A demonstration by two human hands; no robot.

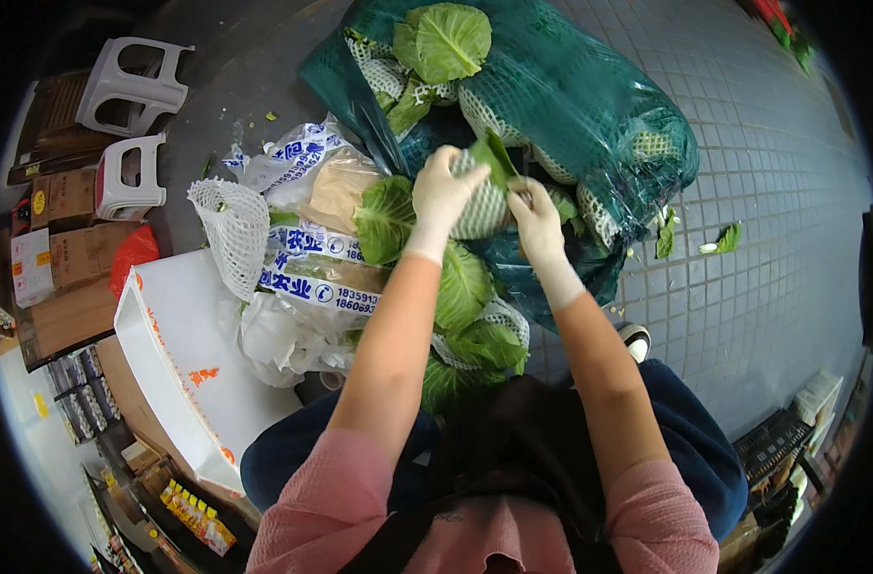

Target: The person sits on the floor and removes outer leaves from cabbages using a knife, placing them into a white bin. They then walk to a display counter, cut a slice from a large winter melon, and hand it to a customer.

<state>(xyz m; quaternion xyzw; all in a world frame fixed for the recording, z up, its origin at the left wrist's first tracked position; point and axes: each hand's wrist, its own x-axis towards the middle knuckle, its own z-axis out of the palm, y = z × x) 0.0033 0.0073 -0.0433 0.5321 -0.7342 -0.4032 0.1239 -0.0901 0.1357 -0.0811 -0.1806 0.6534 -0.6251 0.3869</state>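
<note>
Both my hands wear thin whitish gloves. My left hand (444, 197) grips the left side of a cabbage in a white foam net (483, 204), in front of an opened green plastic sack (551, 86). At its right side my right hand (535, 215) pinches the edge of a green outer leaf (495, 156); the right fingers are slightly blurred. A bare cabbage (444, 43) lies at the sack's opening, above netted ones. Nearer to me are more cabbages (461, 287), some partly in nets. An empty-looking foam net (232, 233) lies at the left on printed clear plastic bags (314, 287).
A white foam box (185, 359) stands at my left, near a red plastic bag (133, 255). White plastic stools (132, 176) and cardboard boxes (74, 194) are further left. Leaf scraps (666, 235) lie on the tiled floor (752, 179) at the right. A black crate (773, 438) sits at lower right.
</note>
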